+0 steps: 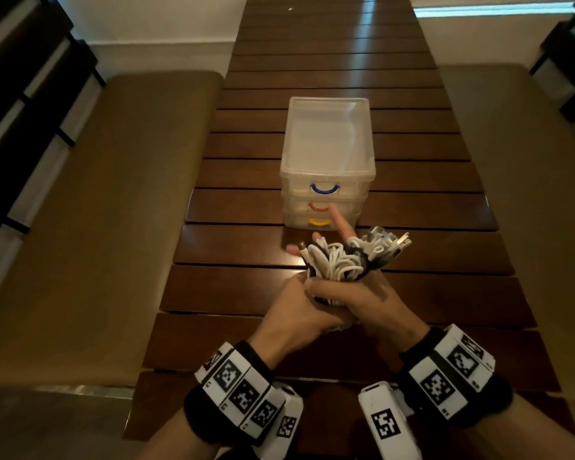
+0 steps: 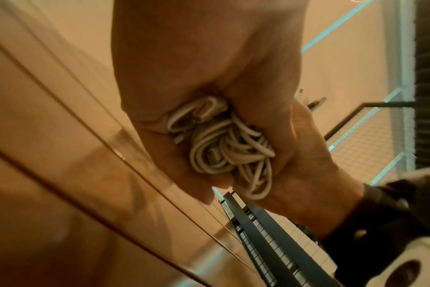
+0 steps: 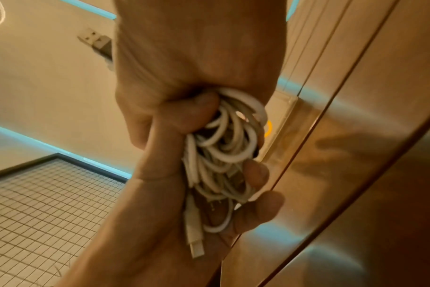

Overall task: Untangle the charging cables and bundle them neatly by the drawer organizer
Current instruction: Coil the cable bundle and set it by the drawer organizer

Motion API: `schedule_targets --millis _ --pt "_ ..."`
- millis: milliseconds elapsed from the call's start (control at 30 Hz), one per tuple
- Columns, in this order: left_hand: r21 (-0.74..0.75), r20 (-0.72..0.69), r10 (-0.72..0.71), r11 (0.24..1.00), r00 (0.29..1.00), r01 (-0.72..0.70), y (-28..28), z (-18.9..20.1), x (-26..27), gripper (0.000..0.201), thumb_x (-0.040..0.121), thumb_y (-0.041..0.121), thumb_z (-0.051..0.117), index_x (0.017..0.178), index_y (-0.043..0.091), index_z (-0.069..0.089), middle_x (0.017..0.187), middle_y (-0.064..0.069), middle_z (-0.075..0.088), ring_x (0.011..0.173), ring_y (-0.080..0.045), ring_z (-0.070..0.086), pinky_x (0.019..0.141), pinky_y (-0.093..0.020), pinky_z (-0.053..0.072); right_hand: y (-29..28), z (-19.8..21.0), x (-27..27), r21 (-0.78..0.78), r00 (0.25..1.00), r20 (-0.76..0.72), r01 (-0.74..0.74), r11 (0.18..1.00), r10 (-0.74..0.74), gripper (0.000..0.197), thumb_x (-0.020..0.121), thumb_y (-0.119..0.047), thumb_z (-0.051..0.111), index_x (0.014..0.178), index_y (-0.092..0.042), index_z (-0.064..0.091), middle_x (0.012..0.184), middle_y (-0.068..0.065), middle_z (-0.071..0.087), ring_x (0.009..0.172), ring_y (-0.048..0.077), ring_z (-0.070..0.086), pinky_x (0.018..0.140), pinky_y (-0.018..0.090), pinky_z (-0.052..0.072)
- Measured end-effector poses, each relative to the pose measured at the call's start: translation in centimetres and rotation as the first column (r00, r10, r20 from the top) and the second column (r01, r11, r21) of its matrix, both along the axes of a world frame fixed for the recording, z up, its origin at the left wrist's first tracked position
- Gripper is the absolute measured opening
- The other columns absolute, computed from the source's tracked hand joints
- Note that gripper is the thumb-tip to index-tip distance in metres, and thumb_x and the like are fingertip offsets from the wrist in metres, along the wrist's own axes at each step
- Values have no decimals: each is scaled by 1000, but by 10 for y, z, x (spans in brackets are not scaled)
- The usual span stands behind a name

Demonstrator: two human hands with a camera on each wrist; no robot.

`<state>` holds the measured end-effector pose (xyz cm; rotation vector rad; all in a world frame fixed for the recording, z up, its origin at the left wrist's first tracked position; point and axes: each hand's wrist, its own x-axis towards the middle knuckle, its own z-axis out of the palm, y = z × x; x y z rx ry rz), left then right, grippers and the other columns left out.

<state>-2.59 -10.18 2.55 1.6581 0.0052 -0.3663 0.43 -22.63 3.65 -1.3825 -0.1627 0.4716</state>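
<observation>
A tangled bundle of white charging cables [image 1: 336,263] is held above the wooden table [image 1: 429,293], just in front of the clear drawer organizer [image 1: 327,144]. My left hand [image 1: 292,313] grips the bundle's lower part from the left. My right hand [image 1: 369,303] wraps it from the right, thumb across the top. Several USB plugs [image 1: 389,244] stick out at the upper right. Straight fingers [image 1: 341,224] reach past the bundle toward the organizer; whose they are I cannot tell. The left wrist view shows coils [image 2: 224,149] pressed in the palm. The right wrist view shows loops [image 3: 224,147] between both hands.
The organizer has three drawers with blue [image 1: 324,189], red and yellow handles and stands mid-table. Padded benches run along the left [image 1: 97,227] and right [image 1: 528,194] sides. Dark shelving [image 1: 20,94] lines the left wall.
</observation>
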Motion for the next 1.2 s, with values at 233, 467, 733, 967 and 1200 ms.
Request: schedule_targets --millis 233,467,733,967,1200 --pt "107 -62 -100 988 993 107 -7 -1 11 24 70 12 78 93 16 71 75 -1 73 64 -11 68 57 -27 53 -11 -6 4 -73 992 -125 26 997 -35 38 70 -14 75 107 -20 74 108 6 75 102 23 71 88 51 57" --pt "-7 -149 -198 980 969 199 -9 -3 27 18 77 1 74 83 17 67 64 4 69 62 -8 66 65 -32 58 -5 -12 10 -156 985 -25 165 974 -171 16 63 -18 74 78 -13 77 89 29 71 88 45 70 73 65 55" --pt "53 -148 -156 985 976 166 17 -23 52 85 62 28 91 134 19 47 133 6 52 119 -10 56 101 -32 48 -16 35 59 -208 953 248 228 951 -174 38 74 10 72 101 -16 67 97 2 73 93 16 71 87 38 58" --pt "904 167 -361 428 917 4 9 -36 68 54 90 35 60 140 17 48 158 5 22 127 -24 40 100 -42 43 -11 61 93 -738 915 353 144 660 195 25 58 -28 74 81 -23 69 88 -7 74 80 8 66 71 28 50" --pt "954 151 -366 298 918 -38 -5 -43 71 38 94 31 50 130 19 51 152 -7 28 126 -29 38 93 -43 39 -14 52 103 -792 941 266 91 604 208 45 66 -9 75 110 -13 69 88 1 73 82 15 69 74 31 56"
